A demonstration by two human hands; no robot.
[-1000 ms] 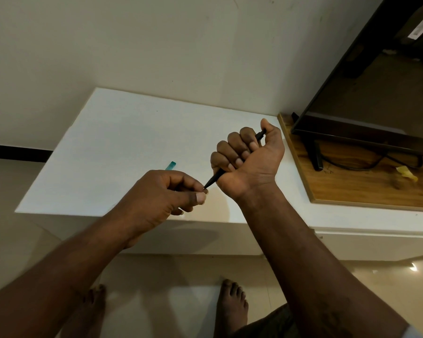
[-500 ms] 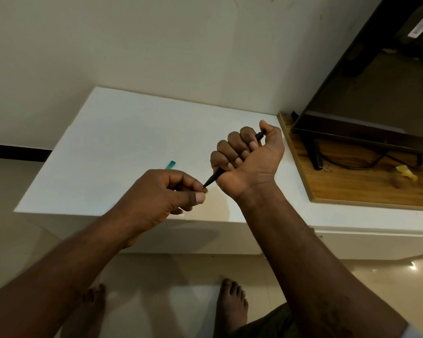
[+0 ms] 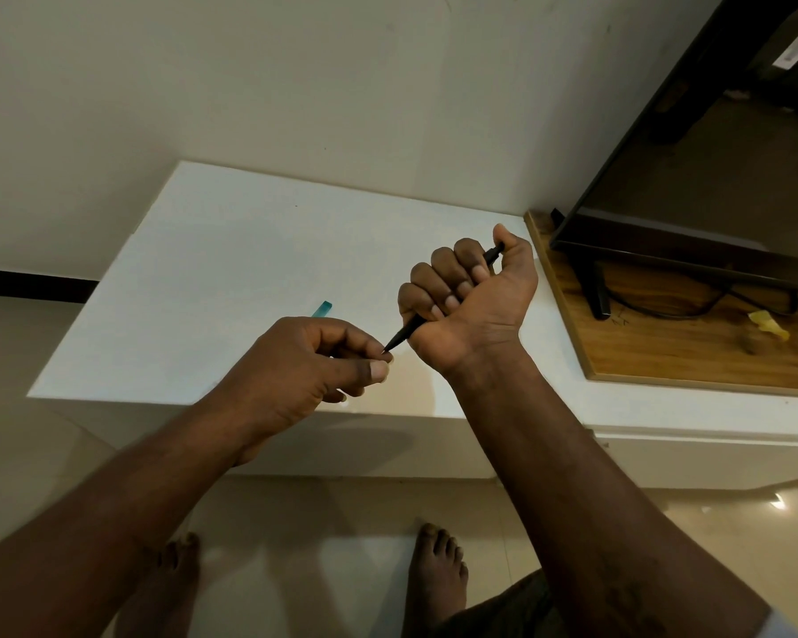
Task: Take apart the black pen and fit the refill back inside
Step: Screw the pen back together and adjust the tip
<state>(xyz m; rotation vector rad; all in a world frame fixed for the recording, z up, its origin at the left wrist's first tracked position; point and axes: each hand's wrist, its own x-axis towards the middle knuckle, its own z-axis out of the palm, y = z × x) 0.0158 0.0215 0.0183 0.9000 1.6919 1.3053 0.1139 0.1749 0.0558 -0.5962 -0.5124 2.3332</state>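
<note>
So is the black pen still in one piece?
Apparently yes: the pen runs unbroken through the right fist; the left fingers pinch its tip.

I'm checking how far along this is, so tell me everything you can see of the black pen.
The black pen is slim, matte and looks like plastic. It is held tilted above the white surface, its tapered tip pointing down-left. The right hand is fisted around the barrel and hides most of it; the top end pokes out by the thumb. The left hand pinches at the tip. It looks to be in one piece, and no refill shows.
</note>
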